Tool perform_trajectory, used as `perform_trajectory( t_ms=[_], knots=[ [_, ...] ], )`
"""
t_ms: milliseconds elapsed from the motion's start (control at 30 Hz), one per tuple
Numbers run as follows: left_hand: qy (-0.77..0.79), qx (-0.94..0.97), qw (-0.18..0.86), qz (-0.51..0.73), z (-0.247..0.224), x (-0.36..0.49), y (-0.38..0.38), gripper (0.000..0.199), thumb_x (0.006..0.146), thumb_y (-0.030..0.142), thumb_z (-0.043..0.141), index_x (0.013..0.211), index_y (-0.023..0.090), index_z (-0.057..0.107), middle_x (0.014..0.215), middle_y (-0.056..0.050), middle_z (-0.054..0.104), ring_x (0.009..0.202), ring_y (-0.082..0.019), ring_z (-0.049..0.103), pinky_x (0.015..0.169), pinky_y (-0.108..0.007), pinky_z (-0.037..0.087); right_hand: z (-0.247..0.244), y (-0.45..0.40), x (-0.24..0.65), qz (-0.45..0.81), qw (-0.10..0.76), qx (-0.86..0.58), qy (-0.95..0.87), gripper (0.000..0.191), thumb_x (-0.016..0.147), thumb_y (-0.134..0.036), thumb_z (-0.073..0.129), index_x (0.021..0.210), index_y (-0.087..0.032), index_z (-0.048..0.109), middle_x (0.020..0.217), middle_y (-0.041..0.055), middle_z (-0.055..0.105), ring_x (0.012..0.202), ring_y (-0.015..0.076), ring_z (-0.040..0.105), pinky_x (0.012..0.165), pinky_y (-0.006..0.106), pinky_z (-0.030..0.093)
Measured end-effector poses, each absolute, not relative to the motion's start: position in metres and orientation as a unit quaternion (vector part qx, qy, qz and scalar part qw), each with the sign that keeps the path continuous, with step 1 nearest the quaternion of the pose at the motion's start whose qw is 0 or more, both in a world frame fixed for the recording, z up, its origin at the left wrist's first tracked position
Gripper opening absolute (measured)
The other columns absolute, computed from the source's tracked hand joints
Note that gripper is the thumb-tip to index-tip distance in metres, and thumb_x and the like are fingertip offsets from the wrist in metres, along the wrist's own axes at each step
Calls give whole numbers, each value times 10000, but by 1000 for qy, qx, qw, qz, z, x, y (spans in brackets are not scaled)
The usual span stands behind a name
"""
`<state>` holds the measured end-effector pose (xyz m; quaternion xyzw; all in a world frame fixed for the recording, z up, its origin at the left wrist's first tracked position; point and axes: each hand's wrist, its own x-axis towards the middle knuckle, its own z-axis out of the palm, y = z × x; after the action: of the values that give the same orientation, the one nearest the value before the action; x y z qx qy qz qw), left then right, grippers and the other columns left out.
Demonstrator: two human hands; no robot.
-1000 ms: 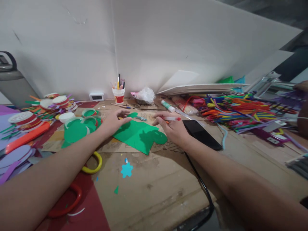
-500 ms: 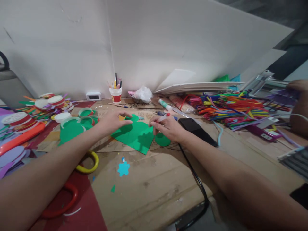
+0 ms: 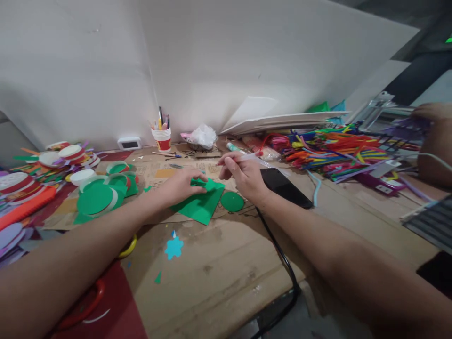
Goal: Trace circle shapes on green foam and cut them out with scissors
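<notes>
My left hand (image 3: 181, 187) rests over a green sheet of craft paper (image 3: 202, 210), its thumb and fingers apart around a bit of green near the upper edge. Between thumb and fingertips of my right hand (image 3: 247, 176) is a slim whitish pen (image 3: 247, 157) with a red end, held above the cardboard. A green paper disc (image 3: 232, 202) lies just right of the sheet. More green discs (image 3: 94, 198) and clear-rimmed pieces are piled to the left of my left hand.
A black phone (image 3: 286, 187) lies beside my right wrist, with a black cable (image 3: 282, 256) nearby. Colourful pipe cleaners (image 3: 335, 150) heap up on the right, near another person's arm (image 3: 436, 146). A pen cup (image 3: 162, 140) stands by the wall. A blue paper flower (image 3: 174, 248) lies in front.
My right hand has lifted slightly away from the green sheet with the pen, uncovering the disc beside it. The left hand has shifted right over the sheet. The whole view has moved a little.
</notes>
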<state>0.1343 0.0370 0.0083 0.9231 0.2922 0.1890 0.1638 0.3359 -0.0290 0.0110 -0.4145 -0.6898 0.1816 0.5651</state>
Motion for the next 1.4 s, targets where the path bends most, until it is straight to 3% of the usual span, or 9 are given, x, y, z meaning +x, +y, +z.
perform_trajectory(
  t_ms=[233, 367, 500, 800, 1167, 1400],
  knots=[
    [252, 928, 189, 199, -5, 131, 41, 206, 772, 318, 698, 943, 204, 704, 1071, -55, 706, 1075, -228, 612, 1002, -403, 433, 7, -26, 336, 184, 539, -426, -703, 394, 952, -513, 434, 852, -174, 610, 615, 5, 624, 556, 113, 588, 562, 243, 465],
    [249, 925, 197, 208, -3, 129, 40, 218, 841, 385, 617, 948, 222, 714, 1126, -52, 697, 1146, -227, 586, 1046, -413, 408, 8, -27, 335, 176, 531, -432, -707, 412, 960, -494, 428, 804, -164, 620, 637, 21, 627, 563, 112, 591, 566, 240, 464],
    [288, 905, 212, 230, -1, 124, 42, 256, 846, 375, 599, 1025, 225, 704, 1238, -64, 652, 1142, -229, 592, 998, -405, 455, 9, -28, 334, 172, 527, -440, -706, 405, 962, -481, 431, 800, -163, 623, 640, 24, 631, 568, 113, 589, 571, 239, 464],
    [231, 928, 193, 221, -8, 117, 48, 125, 825, 301, 642, 866, 215, 724, 1101, -56, 702, 1101, -224, 614, 1006, -395, 447, 7, -26, 335, 171, 532, -437, -705, 397, 962, -476, 432, 798, -168, 621, 622, 18, 628, 564, 118, 585, 575, 246, 465],
    [209, 953, 129, 177, -1, 119, 37, 141, 886, 207, 563, 880, 196, 704, 1112, -60, 703, 1086, -211, 620, 973, -383, 468, 9, -28, 334, 185, 536, -438, -698, 412, 954, -518, 429, 817, -174, 609, 614, 4, 623, 557, 112, 583, 575, 245, 450],
    [155, 974, 90, 140, 8, 122, 29, 186, 903, 173, 496, 863, 167, 678, 1038, -95, 704, 1002, -201, 642, 919, -356, 489, 9, -26, 335, 141, 520, -459, -706, 465, 961, -501, 421, 655, -181, 563, 637, 19, 581, 590, 123, 544, 609, 278, 420]
  ],
)
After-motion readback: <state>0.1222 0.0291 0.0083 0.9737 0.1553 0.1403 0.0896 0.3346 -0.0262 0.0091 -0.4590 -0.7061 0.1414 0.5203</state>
